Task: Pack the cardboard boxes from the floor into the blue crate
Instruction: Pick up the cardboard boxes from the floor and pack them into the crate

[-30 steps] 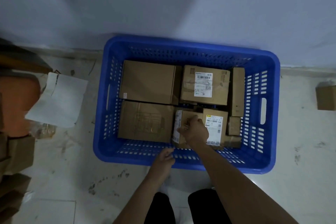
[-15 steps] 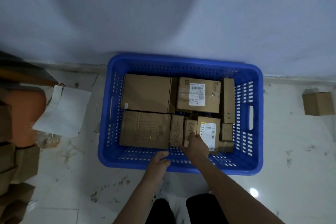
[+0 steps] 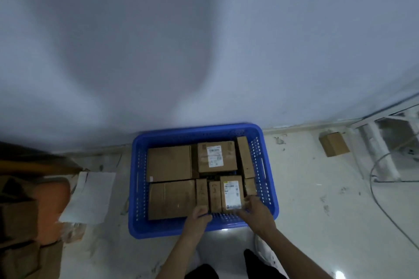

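Observation:
The blue crate stands on the floor against the wall, packed with brown cardboard boxes. Two large ones fill its left half. A labelled box and a narrow one sit at the back right. Two narrow boxes stand on edge in front. My right hand grips the near right corner of a front labelled box. My left hand is curled over the crate's near rim, just below the narrow boxes. One loose box lies on the floor at the right.
A white sheet of paper, an orange object and stacked cardboard crowd the floor on the left. A white metal frame and a cable are on the right. The wall rises directly behind the crate.
The view has pulled back and tilted up. My right hand has shifted right, from the narrow upright boxes to the front labelled box. My left hand stays at the near rim.

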### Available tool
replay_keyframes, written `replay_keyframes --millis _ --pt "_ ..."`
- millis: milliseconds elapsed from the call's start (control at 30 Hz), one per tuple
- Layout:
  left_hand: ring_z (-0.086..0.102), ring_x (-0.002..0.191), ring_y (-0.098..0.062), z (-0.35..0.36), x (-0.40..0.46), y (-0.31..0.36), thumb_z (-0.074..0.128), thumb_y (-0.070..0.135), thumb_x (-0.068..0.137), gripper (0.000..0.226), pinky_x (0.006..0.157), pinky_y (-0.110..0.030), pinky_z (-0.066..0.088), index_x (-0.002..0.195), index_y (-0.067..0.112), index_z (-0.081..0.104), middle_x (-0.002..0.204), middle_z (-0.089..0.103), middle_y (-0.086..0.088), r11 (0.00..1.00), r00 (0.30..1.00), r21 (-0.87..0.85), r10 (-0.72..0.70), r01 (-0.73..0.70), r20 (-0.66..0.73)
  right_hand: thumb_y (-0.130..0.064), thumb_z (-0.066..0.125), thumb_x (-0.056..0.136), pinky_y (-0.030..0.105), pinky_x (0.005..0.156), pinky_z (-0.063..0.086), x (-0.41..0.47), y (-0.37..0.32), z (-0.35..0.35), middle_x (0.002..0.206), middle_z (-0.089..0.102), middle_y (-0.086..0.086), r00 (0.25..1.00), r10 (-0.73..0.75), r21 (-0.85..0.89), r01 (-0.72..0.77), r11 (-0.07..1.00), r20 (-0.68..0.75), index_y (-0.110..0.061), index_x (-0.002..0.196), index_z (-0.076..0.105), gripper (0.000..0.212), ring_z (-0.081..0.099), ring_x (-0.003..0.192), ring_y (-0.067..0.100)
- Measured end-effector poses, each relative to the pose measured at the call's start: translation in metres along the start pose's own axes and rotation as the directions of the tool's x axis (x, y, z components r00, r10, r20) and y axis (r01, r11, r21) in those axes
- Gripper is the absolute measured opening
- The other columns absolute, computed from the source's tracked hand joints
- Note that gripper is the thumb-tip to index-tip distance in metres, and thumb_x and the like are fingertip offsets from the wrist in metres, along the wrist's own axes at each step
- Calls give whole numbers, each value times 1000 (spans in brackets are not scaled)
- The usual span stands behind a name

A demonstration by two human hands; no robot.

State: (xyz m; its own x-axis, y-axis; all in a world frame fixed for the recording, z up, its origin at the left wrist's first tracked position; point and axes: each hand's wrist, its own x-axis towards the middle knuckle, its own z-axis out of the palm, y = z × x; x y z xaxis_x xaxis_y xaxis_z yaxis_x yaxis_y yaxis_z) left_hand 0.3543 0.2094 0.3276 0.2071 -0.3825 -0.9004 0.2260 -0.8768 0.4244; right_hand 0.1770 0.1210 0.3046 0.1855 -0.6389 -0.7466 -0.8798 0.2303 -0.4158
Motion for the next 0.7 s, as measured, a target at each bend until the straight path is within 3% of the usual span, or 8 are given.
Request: replay_keyframes --millis 67,167,267,400,467,533,700 --pt "51 93 -12 9 -27 28 56 13 94 20 67 -17 39 113 18 53 122 54 -3 999 999 -13 41 -42 -1 -51 73 75 27 79 50 -21 -1 -37 115 65 -1 1000 -24 70 24 997 -10 -19 125 50 63 64 101 15" --pt "50 96 -9 29 -67 70 55 17 94 25 67 -17 39 119 21 50 113 52 6 993 992 2 120 -120 -31 -49 71 78 26 82 49 -46 1 -94 127 59 3 995 -70 94 76 993 -64 -18 135 47 70 63 105 18" --pt "52 113 -18 60 -104 103 53 18 96 36 77 -23 44 132 16 49 130 52 -3 983 981 35 183 -181 -71 -45 70 82 28 83 45 -66 11 -153 128 58 8 988 -128 104 137 985 -89 -14 133 46 64 58 112 23" --pt "54 103 -15 125 -142 134 55 19 94 30 77 -24 44 124 18 52 131 55 -7 961 952 86 274 -264 -140 -54 69 79 33 98 43 -85 42 -232 141 50 9 981 -161 168 178 969 -110 -17 145 36 82 51 125 23" --pt "54 109 -19 167 -155 147 55 19 94 35 85 -28 44 129 15 50 134 52 -9 951 942 107 303 -289 -142 -54 69 79 33 102 40 -92 66 -272 143 48 8 976 -175 211 201 957 -133 -18 145 36 82 49 128 23" --pt "50 121 -25 213 -167 157 55 17 95 42 94 -31 42 135 10 48 137 49 -12 946 937 114 317 -302 -148 -54 69 79 34 103 40 -100 91 -312 143 48 7 972 -184 235 216 948 -149 -19 144 37 80 48 128 23" --pt "47 126 -25 311 -197 175 56 15 94 44 92 -29 41 136 10 47 137 49 -7 945 935 81 327 -318 -135 -53 68 81 34 99 40 -111 159 -387 141 50 7 974 -143 268 187 945 -177 -19 142 40 75 50 127 24"
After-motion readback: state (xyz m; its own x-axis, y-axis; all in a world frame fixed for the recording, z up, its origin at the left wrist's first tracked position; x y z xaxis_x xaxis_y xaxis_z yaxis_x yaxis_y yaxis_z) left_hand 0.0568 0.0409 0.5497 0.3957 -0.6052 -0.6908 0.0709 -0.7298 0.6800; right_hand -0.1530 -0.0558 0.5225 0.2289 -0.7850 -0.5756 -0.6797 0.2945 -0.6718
